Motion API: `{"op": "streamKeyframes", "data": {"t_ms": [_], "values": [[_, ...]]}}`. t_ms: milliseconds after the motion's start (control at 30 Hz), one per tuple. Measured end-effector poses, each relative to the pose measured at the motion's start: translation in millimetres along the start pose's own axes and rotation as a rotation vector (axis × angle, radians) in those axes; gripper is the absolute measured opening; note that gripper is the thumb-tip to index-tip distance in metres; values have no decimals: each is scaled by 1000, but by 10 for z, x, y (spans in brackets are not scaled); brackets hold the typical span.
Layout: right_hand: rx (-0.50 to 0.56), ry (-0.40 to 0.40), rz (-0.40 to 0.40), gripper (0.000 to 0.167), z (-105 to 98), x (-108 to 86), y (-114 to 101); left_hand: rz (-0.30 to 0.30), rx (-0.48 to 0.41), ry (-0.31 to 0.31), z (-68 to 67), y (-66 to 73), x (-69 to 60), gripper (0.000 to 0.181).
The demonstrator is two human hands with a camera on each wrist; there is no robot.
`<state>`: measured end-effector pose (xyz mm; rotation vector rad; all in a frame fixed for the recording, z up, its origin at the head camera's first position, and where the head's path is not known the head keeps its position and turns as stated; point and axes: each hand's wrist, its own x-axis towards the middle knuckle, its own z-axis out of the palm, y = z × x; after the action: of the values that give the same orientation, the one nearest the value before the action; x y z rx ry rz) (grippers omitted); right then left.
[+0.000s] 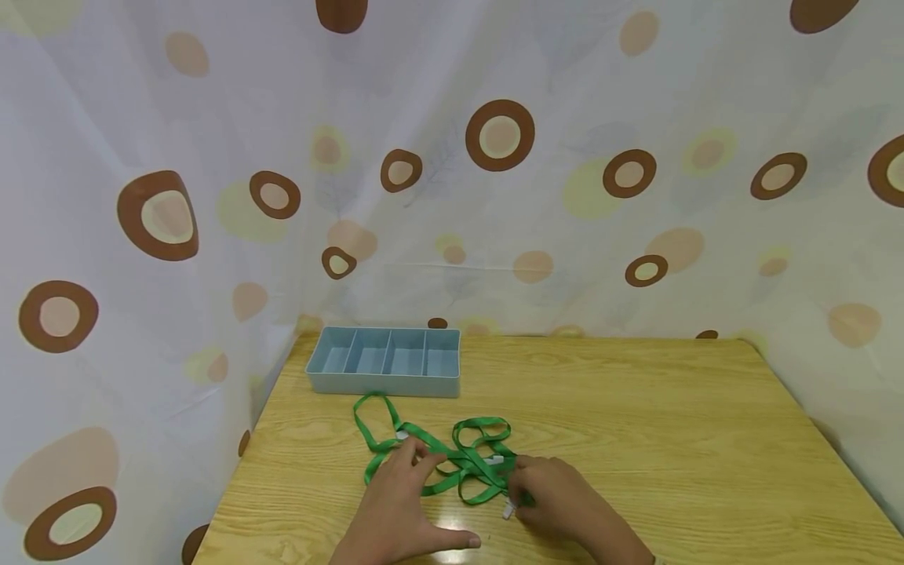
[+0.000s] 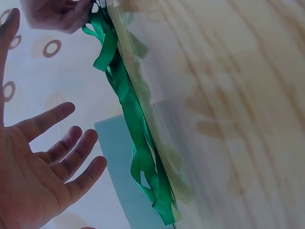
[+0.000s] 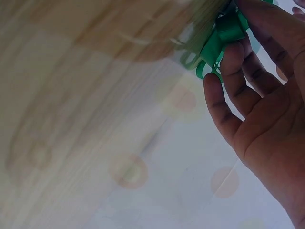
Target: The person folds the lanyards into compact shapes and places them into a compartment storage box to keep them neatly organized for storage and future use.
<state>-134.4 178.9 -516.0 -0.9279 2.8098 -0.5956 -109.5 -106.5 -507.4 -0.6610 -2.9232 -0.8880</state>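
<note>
Ribbed green ribbon, looped, with white tabs, nearer the worktop's left edge than its right. Pinched at its right end by the curled right hand; alongside, left hand spread wide, grasping nothing. At the back-left corner, blue four-compartment tray. Wood grain reaching the right edge; behind, creased ring-patterned sheeting.

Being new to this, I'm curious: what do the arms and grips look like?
They are a person's: the left grip and right grip are bare hands, with no gloves, rings, cables or markings visible. No clear sleeve shows; a pale sliver by the right forearm is too small to identify.
</note>
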Motion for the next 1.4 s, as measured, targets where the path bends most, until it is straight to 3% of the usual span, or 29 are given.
{"op": "streamKeyframes", "data": {"t_ms": [333, 667, 867, 1067, 1300, 1400], "values": [[39, -45, -2, 15, -18, 5, -12, 3, 1, -7, 10, 16, 12, 99], [79, -65, -29, 8, 23, 5, 9, 33, -54, -4, 30, 147, 102, 97], [21, 15, -46, 10, 17, 41, -17, 32, -62, -3, 52, 183, 142, 87], [3, 81, -66, 12, -19, 47, -34, 66, -52, 41, 54, 210, 161, 71], [281, 158, -61, 9, -104, 25, -91, 148, -23, 109, 49, 225, 191, 52], [341, 175, -57, 11, -149, 25, -121, 162, -39, 117, 56, 226, 206, 47]]}}
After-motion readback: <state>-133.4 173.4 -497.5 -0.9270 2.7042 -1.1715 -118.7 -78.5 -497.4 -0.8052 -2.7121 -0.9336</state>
